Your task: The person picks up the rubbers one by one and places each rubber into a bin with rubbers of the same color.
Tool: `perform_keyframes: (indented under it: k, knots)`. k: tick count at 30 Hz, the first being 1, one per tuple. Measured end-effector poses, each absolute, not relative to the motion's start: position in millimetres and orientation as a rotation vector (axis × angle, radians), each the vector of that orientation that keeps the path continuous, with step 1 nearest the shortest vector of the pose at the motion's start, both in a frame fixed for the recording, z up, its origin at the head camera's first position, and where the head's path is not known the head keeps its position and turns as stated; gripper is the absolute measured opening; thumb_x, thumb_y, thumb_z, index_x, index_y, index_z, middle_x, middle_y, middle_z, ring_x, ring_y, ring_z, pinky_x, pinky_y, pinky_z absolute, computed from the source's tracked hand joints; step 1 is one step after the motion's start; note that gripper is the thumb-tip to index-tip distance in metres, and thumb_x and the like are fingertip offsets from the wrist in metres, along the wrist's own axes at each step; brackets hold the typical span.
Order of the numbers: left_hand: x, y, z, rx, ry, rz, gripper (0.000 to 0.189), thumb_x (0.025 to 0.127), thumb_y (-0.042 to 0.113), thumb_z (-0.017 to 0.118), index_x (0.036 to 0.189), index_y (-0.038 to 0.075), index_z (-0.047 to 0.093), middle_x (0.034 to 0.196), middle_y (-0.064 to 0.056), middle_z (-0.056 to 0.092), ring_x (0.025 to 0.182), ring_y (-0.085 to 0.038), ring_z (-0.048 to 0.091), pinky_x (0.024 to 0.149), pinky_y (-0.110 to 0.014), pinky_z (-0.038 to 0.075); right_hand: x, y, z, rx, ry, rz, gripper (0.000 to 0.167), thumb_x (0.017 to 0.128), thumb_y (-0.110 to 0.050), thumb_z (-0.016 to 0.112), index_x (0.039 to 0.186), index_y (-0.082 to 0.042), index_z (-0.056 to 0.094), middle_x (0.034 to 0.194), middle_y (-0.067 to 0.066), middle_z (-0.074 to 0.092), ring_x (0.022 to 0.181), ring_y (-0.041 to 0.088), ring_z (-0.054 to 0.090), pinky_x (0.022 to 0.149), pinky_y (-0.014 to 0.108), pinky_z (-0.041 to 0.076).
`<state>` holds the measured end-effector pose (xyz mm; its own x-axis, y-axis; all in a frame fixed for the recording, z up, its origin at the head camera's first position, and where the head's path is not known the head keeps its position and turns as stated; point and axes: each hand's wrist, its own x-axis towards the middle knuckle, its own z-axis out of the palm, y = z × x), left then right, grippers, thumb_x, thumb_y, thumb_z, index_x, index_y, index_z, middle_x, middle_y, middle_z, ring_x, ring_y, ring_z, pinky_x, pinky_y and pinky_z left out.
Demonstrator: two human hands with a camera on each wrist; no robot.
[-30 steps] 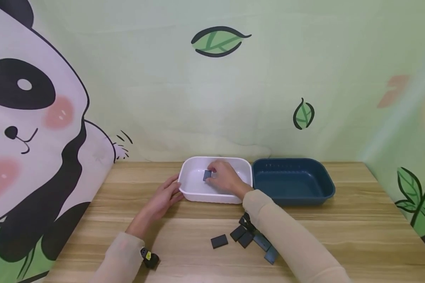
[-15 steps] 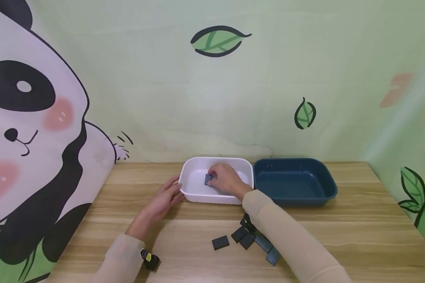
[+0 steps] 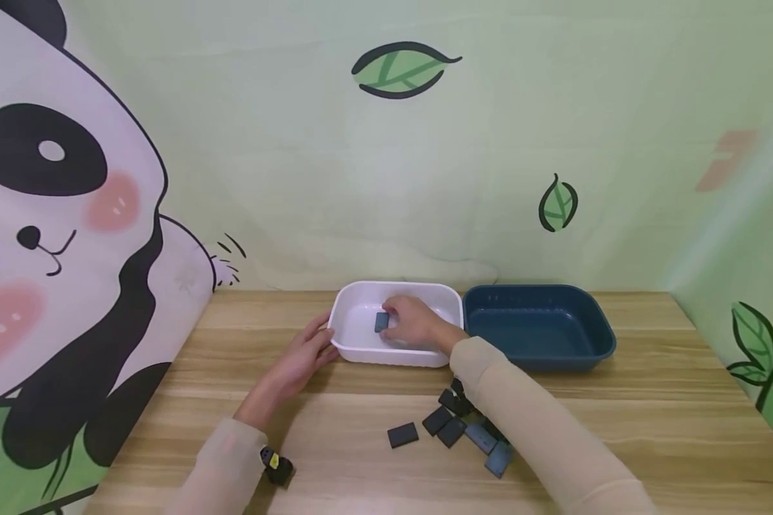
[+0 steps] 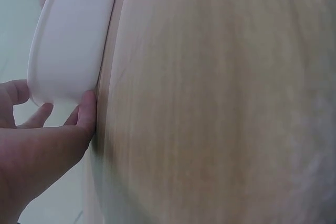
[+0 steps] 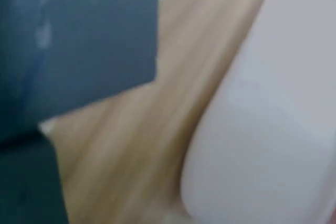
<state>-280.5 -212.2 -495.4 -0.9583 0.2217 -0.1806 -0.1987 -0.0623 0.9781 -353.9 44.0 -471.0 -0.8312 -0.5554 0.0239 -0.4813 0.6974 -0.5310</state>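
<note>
Right hand (image 3: 419, 324) pinches blue-grey block (image 3: 381, 322) inside white tray (image 3: 393, 357), floor contact unclear; left hand (image 3: 301, 361), fingers extended, touches tray's left end, likely steadying; navy tray (image 3: 541, 360) alongside right, both near back edge of worktop (image 3: 335, 443); loose blocks (image 3: 452, 432) closer in, probably for easy reach

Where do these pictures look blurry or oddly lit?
Head view: mostly crisp, but a pale streak crosses the backdrop at right, and a small glint shows inside the white tray. Left wrist view: tabletop soft, a shadow beside the left hand. Right wrist view: dark blue shape at left blurred.
</note>
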Motion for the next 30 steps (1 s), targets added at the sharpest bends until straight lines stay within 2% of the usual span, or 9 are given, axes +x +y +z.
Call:
perform_keyframes:
  k: [4,9,14,20,25,30]
  knots:
    - [-282,-212,-495,0.031,1.934,2.1,0.057,0.115,0.015,0.039,0.168,0.005,0.02,0.166,-0.027,0.031,0.15,-0.038,0.039,0.12,-0.043,0.041,-350,53,-458,-0.884,2.722,-0.786,0.061,0.097,-0.023,0.077,0.146,0.007,0.057,0.143,0.022,0.063,0.134,0.034,0.058,0.117,0.045,0.044]
    - [-284,-212,-497,0.017,1.92,2.12,0.056,0.115,0.013,0.04,0.168,0.005,0.022,0.165,-0.026,0.033,0.148,-0.036,0.041,0.116,-0.037,0.046,-343,65,-445,-0.867,2.748,-0.8,0.059,0.099,-0.024,0.076,0.148,0.003,0.057,0.146,0.02,0.062,0.136,0.034,0.056,0.117,0.047,0.044]
    - [-284,-212,-498,0.012,1.906,2.122,0.056,0.115,0.012,0.04,0.168,0.006,0.023,0.165,-0.025,0.034,0.147,-0.034,0.042,0.111,-0.031,0.049,-332,81,-432,-0.908,2.764,-0.802,0.051,0.099,-0.023,0.077,0.141,0.002,0.064,0.136,0.018,0.066,0.128,0.033,0.061,0.111,0.046,0.05]
    - [-285,-212,-498,0.005,1.902,2.125,0.056,0.115,0.012,0.04,0.168,0.006,0.023,0.165,-0.024,0.034,0.148,-0.034,0.04,0.113,-0.033,0.048,-310,102,-419,-1.035,2.757,-0.774,0.042,0.097,-0.022,0.08,0.132,0.0,0.07,0.124,0.014,0.07,0.117,0.029,0.065,0.105,0.043,0.055]
    - [-284,-212,-497,0.012,1.914,2.117,0.057,0.115,0.013,0.04,0.168,0.005,0.021,0.166,-0.025,0.031,0.15,-0.035,0.038,0.115,-0.034,0.046,-286,122,-415,-1.11,2.728,-0.75,0.037,0.097,-0.02,0.079,0.129,-0.003,0.07,0.122,0.011,0.069,0.114,0.03,0.064,0.103,0.043,0.055]
    - [-284,-211,-497,0.013,1.896,2.127,0.057,0.115,0.012,0.04,0.168,0.005,0.021,0.166,-0.024,0.032,0.15,-0.035,0.038,0.114,-0.032,0.047,-263,143,-416,-1.204,2.708,-0.731,0.033,0.097,-0.018,0.08,0.125,-0.005,0.072,0.12,0.006,0.07,0.111,0.023,0.065,0.1,0.041,0.057]
